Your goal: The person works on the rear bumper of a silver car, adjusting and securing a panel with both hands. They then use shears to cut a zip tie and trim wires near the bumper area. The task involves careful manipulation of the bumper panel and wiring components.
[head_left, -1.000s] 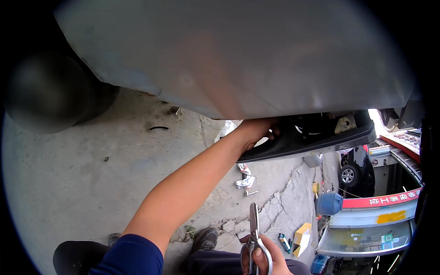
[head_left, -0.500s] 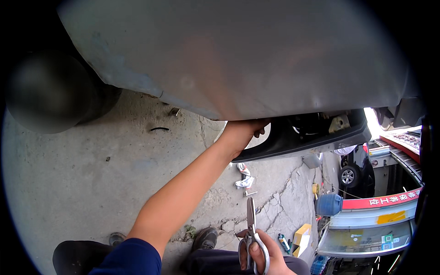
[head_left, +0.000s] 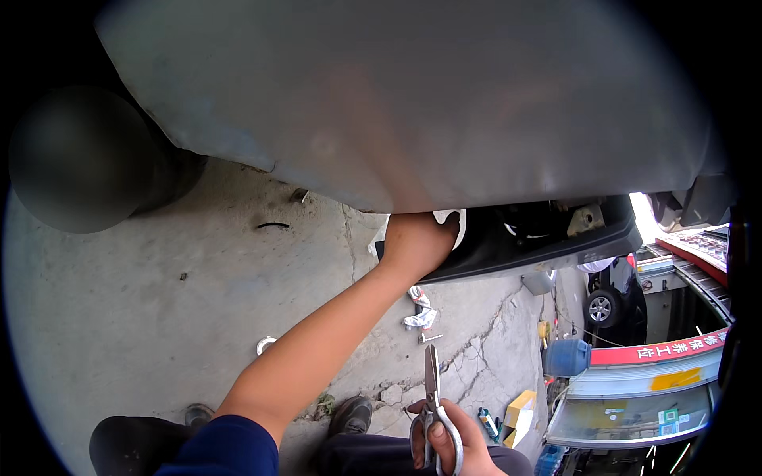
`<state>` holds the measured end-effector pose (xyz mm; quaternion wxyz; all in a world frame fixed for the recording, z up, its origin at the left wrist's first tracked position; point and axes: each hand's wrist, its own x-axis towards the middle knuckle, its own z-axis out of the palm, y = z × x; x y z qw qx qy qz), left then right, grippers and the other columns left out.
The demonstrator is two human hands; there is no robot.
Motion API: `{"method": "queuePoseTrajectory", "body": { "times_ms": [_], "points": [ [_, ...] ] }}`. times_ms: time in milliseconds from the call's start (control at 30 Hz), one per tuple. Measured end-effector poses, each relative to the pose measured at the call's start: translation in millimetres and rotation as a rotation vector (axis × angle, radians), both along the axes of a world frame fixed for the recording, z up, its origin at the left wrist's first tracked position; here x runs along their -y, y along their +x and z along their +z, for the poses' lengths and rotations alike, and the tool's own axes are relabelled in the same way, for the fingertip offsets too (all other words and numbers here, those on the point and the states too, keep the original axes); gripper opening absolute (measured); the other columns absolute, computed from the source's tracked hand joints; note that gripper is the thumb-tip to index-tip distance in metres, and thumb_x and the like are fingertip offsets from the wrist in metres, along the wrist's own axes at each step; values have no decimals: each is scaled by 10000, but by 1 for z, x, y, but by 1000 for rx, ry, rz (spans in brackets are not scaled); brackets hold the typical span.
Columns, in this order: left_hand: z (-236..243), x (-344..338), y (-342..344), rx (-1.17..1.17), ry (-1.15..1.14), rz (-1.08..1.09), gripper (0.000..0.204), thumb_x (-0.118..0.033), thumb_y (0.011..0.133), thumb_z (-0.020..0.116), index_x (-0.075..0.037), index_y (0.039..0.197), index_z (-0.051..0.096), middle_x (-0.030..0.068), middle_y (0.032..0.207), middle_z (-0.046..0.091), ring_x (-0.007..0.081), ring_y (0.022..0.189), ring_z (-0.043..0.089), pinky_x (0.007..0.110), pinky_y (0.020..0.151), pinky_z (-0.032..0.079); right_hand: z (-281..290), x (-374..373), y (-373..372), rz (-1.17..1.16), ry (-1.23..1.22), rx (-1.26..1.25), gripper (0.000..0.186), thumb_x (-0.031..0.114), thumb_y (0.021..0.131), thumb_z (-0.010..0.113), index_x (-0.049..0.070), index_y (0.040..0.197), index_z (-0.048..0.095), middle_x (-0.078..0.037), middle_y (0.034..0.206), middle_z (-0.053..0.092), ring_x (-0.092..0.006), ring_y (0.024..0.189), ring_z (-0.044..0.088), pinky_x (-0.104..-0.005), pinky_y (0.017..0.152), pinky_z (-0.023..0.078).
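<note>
My left arm stretches forward, and my left hand [head_left: 421,240] reaches up beneath the lower edge of a grey car body panel [head_left: 476,103]. It lies at the rounded opening of a black plastic trim piece [head_left: 548,258], beside a white edge. One curled digit shows; the panel and the hand itself hide the others, so what they touch cannot be seen. Low in the view, my right hand [head_left: 452,436] is closed round the looped metal handles of a pair of scissors [head_left: 432,389]. The blades point up and away from me, close together.
On the cracked concrete floor lie white-and-grey gloves or cloth [head_left: 421,309], a T-shaped metal piece [head_left: 429,339] and a black strip [head_left: 273,224]. A dark tyre-like shape [head_left: 83,159] stands left. Rightward are a blue barrel [head_left: 568,357], an open carton [head_left: 520,414] and a parked car [head_left: 611,297].
My left hand has turned and shifted slightly, its back now more visible at the opening. A white ring shows beside my left forearm. My right hand still grips the scissors in nearly the same place.
</note>
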<state>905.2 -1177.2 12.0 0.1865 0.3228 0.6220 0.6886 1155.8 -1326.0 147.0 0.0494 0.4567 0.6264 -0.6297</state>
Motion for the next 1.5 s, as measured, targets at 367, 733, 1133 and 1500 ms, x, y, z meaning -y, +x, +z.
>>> {"method": "queuePoseTrajectory", "body": {
  "times_ms": [367, 733, 1133, 1500],
  "points": [
    [26, -32, -7, 222, 124, -645, 624, -479, 1056, 608, -24, 1481, 581, 203, 1437, 643, 312, 1332, 602, 405, 1121, 456, 0, -1, 6, -37, 30, -7, 556, 416, 1096, 605, -48, 1387, 515, -66, 794, 629, -152, 664, 626, -290, 641, 500],
    [-19, -111, -14, 480, 371, -477, 242, -130, 1046, 685, -22, 1260, 657, 109, 1241, 628, 212, 1103, 589, 367, 978, 510, 1, 10, 15, -111, 53, -18, 599, 502, 1068, 620, -22, 1349, 548, -54, 810, 613, -131, 601, 599, -267, 528, 473],
    [2, -35, -16, 49, 172, -411, 457, -400, 978, 748, -117, 1332, 689, 100, 1336, 703, 249, 1217, 646, 407, 1025, 524, 0, 9, 18, -86, 117, -4, 599, 500, 1080, 595, -35, 1343, 546, -42, 740, 594, -124, 565, 582, -260, 508, 451],
    [11, -56, -20, 196, 175, -458, 323, -262, 1069, 577, -29, 1250, 707, 128, 1156, 744, 238, 1029, 703, 386, 923, 555, -7, 4, 12, -14, 154, -1, 570, 476, 1092, 581, -26, 1360, 549, -51, 747, 613, -126, 583, 605, -265, 522, 472]
  ]
}}
